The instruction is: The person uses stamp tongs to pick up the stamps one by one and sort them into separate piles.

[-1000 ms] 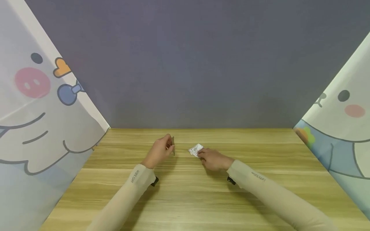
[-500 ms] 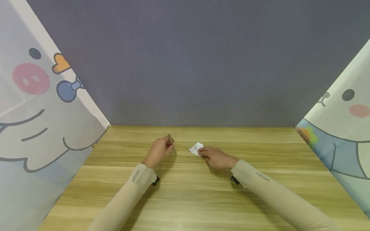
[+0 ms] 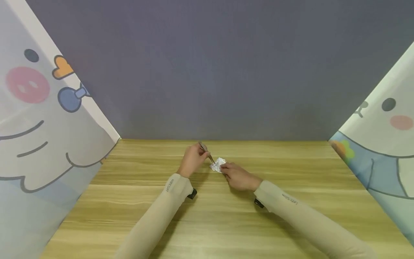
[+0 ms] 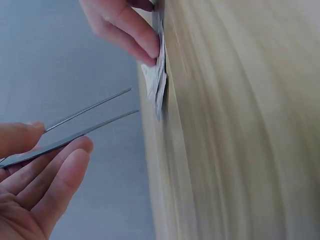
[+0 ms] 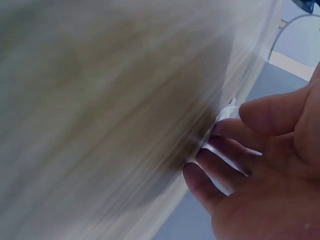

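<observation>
In the head view my left hand (image 3: 193, 158) holds a pair of metal tweezers (image 3: 207, 152), slanting down to the right, with the tips at the left part of a crumpled silvery-white piece of foil (image 3: 218, 164). The left wrist view shows the tweezers (image 4: 95, 127) between thumb and fingers, the two prongs apart and nothing between them. There, the foil (image 4: 154, 82) lies on the table just beyond the tips. Fingertips of my right hand (image 3: 238, 177) press on the foil's right side. In the right wrist view my right hand (image 5: 260, 160) partly hides the foil (image 5: 227, 112).
A wood-grain table (image 3: 226, 226) lies under both hands. A plain grey panel (image 3: 207, 72) stands along its back edge. Side panels with cartoon prints, one on the left (image 3: 42, 136) and one on the right (image 3: 388, 151), flank the table.
My left hand has moved right with the tweezers, bringing the tips to the foil; the tweezers have tilted. My right hand stays at the foil's right side, shifting only slightly.
</observation>
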`<state>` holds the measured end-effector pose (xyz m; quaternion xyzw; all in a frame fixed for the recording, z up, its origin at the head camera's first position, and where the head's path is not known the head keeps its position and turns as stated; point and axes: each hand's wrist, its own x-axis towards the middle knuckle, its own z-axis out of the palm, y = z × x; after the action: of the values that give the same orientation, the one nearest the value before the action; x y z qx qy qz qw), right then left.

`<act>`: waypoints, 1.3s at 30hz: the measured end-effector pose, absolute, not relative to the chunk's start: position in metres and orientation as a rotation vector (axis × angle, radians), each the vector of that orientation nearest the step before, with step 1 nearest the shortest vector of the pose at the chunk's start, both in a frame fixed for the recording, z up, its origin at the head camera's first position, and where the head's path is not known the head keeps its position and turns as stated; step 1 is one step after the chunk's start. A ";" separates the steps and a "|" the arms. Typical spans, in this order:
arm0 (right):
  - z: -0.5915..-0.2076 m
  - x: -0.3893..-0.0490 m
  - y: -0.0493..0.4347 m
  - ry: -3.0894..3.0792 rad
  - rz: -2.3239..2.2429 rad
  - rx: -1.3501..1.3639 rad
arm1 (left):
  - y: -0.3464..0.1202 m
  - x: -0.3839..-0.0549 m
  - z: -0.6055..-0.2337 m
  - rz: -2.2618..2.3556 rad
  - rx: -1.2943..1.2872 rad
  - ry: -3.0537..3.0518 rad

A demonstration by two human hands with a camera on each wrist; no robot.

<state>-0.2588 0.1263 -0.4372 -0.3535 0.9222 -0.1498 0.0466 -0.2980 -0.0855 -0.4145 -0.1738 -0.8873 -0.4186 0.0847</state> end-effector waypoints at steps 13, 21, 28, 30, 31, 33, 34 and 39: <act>-0.437 -0.259 0.128 2.714 -0.373 -1.120 | -0.077 -0.314 -0.423 -1.268 -0.431 -2.657; -0.439 -0.260 0.130 2.723 -0.339 -1.118 | -0.072 -0.319 -0.426 -1.288 -0.472 -2.652; -0.440 -0.259 0.132 2.702 -0.349 -1.049 | -0.063 -0.319 -0.426 -1.251 -0.507 -2.708; -0.440 -0.258 0.133 2.699 -0.349 -1.033 | -0.061 -0.319 -0.426 -1.244 -0.511 -2.722; -0.440 -0.258 0.134 2.699 -0.352 -1.032 | -0.060 -0.319 -0.426 -1.239 -0.506 -2.730; -0.441 -0.257 0.134 2.700 -0.358 -1.028 | -0.058 -0.319 -0.428 -1.223 -0.495 -2.742; -0.441 -0.257 0.135 2.699 -0.359 -1.026 | -0.057 -0.320 -0.429 -1.220 -0.489 -2.744; -0.443 -0.255 0.136 2.705 -0.406 -0.988 | -0.054 -0.319 -0.432 -1.222 -0.508 -2.732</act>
<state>-0.2546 0.1362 -0.4433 -0.3373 0.9239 -0.1386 0.1162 -0.3188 -0.0536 -0.4321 -0.1671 -0.8987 -0.4021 0.0529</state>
